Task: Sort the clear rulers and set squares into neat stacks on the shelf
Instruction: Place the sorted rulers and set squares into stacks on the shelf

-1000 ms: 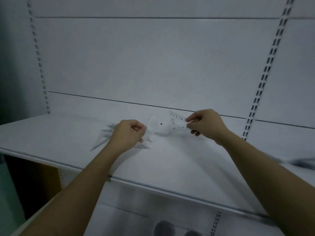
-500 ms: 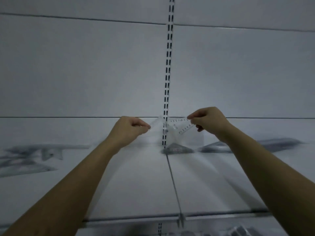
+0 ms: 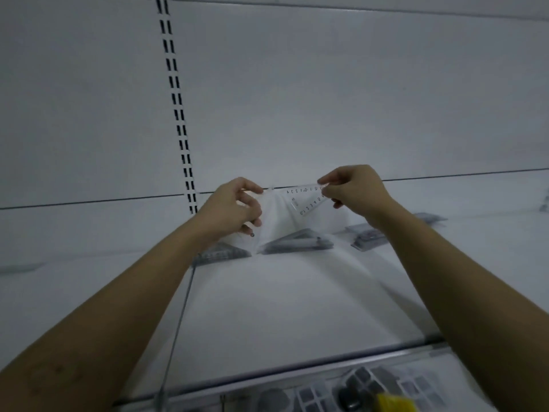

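My right hand [image 3: 353,188] pinches one corner of a clear set square [image 3: 306,200] with printed numbers, held in the air above the white shelf [image 3: 282,307]. My left hand [image 3: 231,206] has its fingers curled round another clear plastic piece [image 3: 269,209], which is blurred and hard to make out. Below the hands, stacks of clear set squares [image 3: 297,242] lie on the shelf near the back wall, with another stack [image 3: 222,254] partly hidden behind my left forearm.
More clear stacks [image 3: 368,236] lie on the shelf to the right. A slotted upright [image 3: 178,114] runs up the back panel. A seam [image 3: 178,316] splits the shelf boards. Below the front edge, a lower shelf holds dark packaged items [image 3: 362,391] and something yellow [image 3: 392,402].
My view has swung right along the shelf, from the scattered pieces at the left to the stacks. Both hands kept hold of their clear pieces and stayed close together.
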`<state>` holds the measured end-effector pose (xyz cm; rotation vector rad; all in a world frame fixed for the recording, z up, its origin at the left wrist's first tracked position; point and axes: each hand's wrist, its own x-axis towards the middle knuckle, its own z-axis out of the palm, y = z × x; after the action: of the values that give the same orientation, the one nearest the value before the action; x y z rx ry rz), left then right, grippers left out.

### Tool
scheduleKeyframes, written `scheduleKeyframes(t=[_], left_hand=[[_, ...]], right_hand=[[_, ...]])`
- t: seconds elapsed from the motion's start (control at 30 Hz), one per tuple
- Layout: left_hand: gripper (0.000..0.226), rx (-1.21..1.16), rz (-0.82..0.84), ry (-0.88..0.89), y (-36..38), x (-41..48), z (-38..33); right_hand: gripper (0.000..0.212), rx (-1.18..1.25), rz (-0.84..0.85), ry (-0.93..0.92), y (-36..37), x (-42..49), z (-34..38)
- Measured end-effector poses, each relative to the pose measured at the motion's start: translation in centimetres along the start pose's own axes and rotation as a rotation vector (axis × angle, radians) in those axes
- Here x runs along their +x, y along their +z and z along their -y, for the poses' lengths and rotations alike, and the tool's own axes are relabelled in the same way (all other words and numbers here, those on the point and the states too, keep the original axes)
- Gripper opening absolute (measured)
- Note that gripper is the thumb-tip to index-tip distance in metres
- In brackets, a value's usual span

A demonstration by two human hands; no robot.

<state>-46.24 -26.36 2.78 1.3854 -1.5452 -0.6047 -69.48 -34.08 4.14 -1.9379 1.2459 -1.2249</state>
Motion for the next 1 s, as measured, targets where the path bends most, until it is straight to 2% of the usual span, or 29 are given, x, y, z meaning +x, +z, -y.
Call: scheduleKeyframes(t=[0.07, 0.23, 0.43, 0.57, 0.67, 0.87, 1.0], left_hand=[[0.031, 0.108, 0.013, 0.026, 1.4, 0.9, -0.2], [0.016, 0.266, 0.096, 0.008, 5.1, 3.8, 0.4], [0.013, 0.369, 0.128, 0.033, 8.4, 6.4, 2.2], [0.012, 0.481, 0.080, 0.111, 9.6, 7.1, 3.1], [0.012, 0.571, 0.107, 0.180, 10.2, 6.7, 3.8], [0.015, 0.466, -0.043, 0.162, 9.2, 6.4, 2.1], [0.018, 0.325, -0.046, 0.074, 8.1, 5.5, 0.9]], right_hand=[[0.014, 0.003, -0.090, -0.043, -0.7, 0.8, -0.9], [0.009, 0.005, -0.268, -0.121, -1.7, 2.4, -2.6], [0.006, 0.065, -0.270, -0.194, -2.1, 2.1, -4.2], [0.005, 0.099, -0.323, -0.230, -2.5, 1.7, -4.5], [0.004, 0.093, -0.336, -0.260, -2.2, 1.3, -4.5], [0.005, 0.082, -0.334, -0.294, -1.7, 0.7, -4.2], [0.006, 0.130, -0.373, -0.267, -2.3, 0.6, -4.0]])
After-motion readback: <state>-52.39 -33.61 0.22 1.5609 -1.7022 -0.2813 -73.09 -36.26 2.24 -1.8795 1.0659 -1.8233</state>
